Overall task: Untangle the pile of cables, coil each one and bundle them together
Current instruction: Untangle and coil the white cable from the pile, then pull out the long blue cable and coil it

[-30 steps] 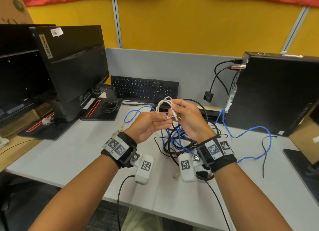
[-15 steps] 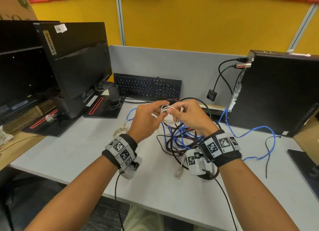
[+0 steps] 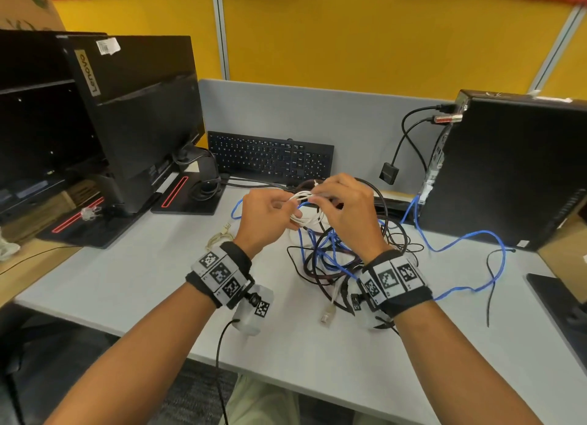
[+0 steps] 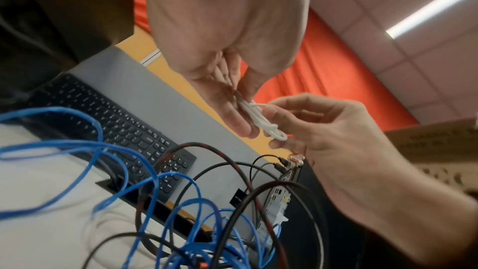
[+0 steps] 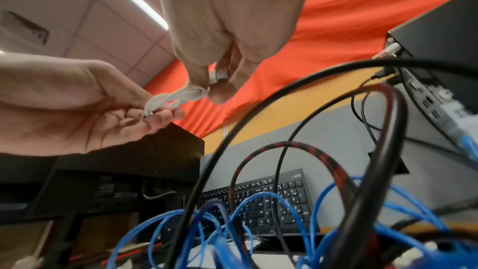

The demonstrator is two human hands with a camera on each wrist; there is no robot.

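A small coil of white cable (image 3: 304,209) (image 4: 261,120) (image 5: 173,97) hangs in the air between both hands, above the pile. My left hand (image 3: 270,213) (image 4: 232,93) pinches one end of the coil between thumb and fingers. My right hand (image 3: 343,207) (image 5: 220,77) pinches the other end, with the metal plug (image 5: 220,75) between thumb and finger. Below them on the grey desk (image 3: 127,284) lies a tangle of blue cable (image 3: 330,259) (image 4: 108,150) (image 5: 261,197), black cable (image 3: 394,234) (image 5: 258,109) and red-black braided cable (image 4: 232,163) (image 5: 305,146).
A black keyboard (image 3: 270,157) leans against the grey partition behind the hands. A monitor (image 3: 136,113) stands at the left and a black computer case (image 3: 514,170) at the right, with cables plugged in. A beige cable (image 3: 219,235) lies left of the pile.
The white loop has been drawn down into a tight little coil. Both hands rose slightly and closed in on it; the left hand turned back-up.
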